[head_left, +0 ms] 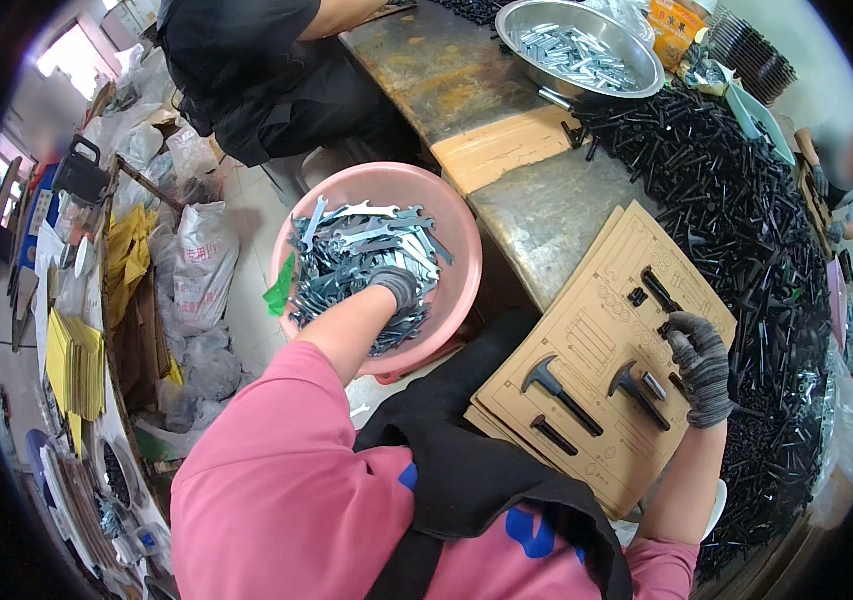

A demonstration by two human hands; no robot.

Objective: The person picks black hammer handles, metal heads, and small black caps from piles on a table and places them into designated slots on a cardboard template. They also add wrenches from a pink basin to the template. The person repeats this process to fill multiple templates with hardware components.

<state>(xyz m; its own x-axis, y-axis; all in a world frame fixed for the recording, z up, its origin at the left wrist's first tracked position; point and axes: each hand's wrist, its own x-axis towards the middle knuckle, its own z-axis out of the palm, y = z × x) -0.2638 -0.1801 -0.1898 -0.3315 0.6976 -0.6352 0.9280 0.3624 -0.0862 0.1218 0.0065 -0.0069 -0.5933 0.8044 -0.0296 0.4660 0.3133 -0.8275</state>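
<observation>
My left hand [398,287], in a grey glove, reaches down into a pink basin [461,240] heaped with silver open-ended wrenches [366,235]. Its fingers are hidden among the wrenches. Over the upper right of a stack of brown cardboard sheets [506,385], my gloved right hand [701,370] has its fingers curled together at a small black part; what they grip is too small to make out. Printed outlines cover the top sheet. On it lie two black hammer-shaped pieces [568,398], a black bolt-like rod [554,436] and another black rod [660,290].
A large heap of black bolt-like parts [706,170] spreads along the right of the metal-topped table [536,210]. Behind it stands a steel bowl [646,80] of silver pieces. A person in dark clothes [246,70] sits at the far left; another person [841,170] is far right.
</observation>
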